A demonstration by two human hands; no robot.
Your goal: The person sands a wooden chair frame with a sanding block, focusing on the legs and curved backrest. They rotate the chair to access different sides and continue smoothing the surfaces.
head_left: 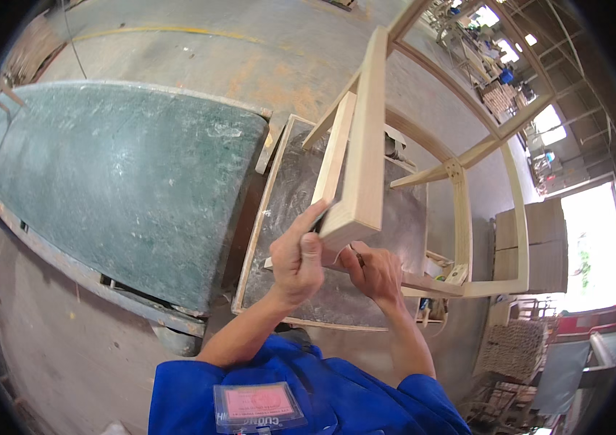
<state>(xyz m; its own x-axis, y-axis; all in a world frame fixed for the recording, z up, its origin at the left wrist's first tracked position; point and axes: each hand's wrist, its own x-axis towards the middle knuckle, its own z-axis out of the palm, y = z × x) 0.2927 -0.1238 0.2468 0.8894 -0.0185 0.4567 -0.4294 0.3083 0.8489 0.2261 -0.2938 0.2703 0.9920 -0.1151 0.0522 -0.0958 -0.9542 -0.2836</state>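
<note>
A pale, unpainted wooden chair frame (pixel 364 145) stands tilted over the worktable, the end of one thick rail pointing toward me. My left hand (pixel 298 259) is closed at the left side of that end, pinching a thin dark sheet that looks like sandpaper (pixel 325 212) against the wood. Just below the end, my right hand (pixel 375 272) has its fingers curled round the sheet's lighter lower part. Both hands are close together at the rail's corner. The fingertips and the middle of the sheet are partly hidden.
Under the frame lies a dark-topped worktable (pixel 286 290) with a light wooden rim. To its left is a large, worn green table (pixel 134 188). At the right are stacked cardboard boxes (pixel 533 246) and piled wooden parts (pixel 514 348). The frame's legs and rails extend to the upper right.
</note>
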